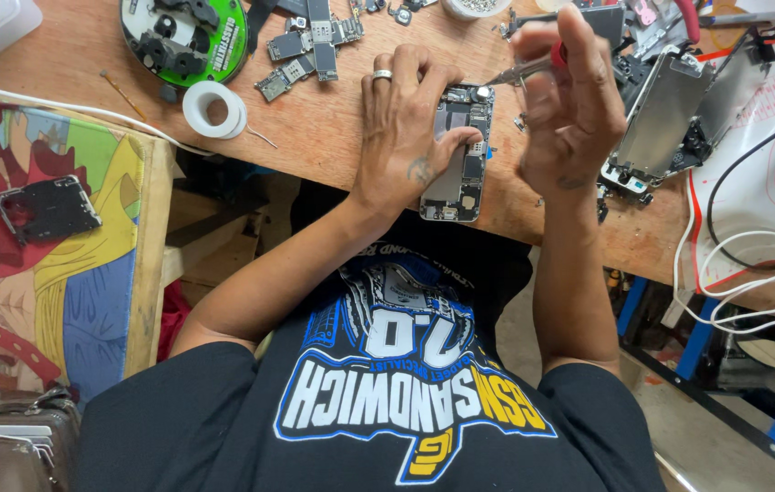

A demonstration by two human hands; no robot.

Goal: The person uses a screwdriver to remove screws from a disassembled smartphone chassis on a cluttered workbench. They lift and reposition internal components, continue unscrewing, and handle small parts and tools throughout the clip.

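An opened phone body (462,173) with its inner parts showing lies on the wooden workbench (324,137), near the front edge. My left hand (401,123), with a ring on one finger, presses down on the phone's left side and holds it flat. My right hand (570,100) grips a thin metal tool with a red end, a pair of tweezers or a small driver (520,71). The tool's tip points at the top end of the phone.
A second stripped phone frame (661,123) lies to the right. Small circuit boards (310,46), a white tape roll (214,107) and a round green-rimmed holder (183,36) sit at the back. White cables (752,273) hang at right. A black bracket (46,208) rests on a colourful board.
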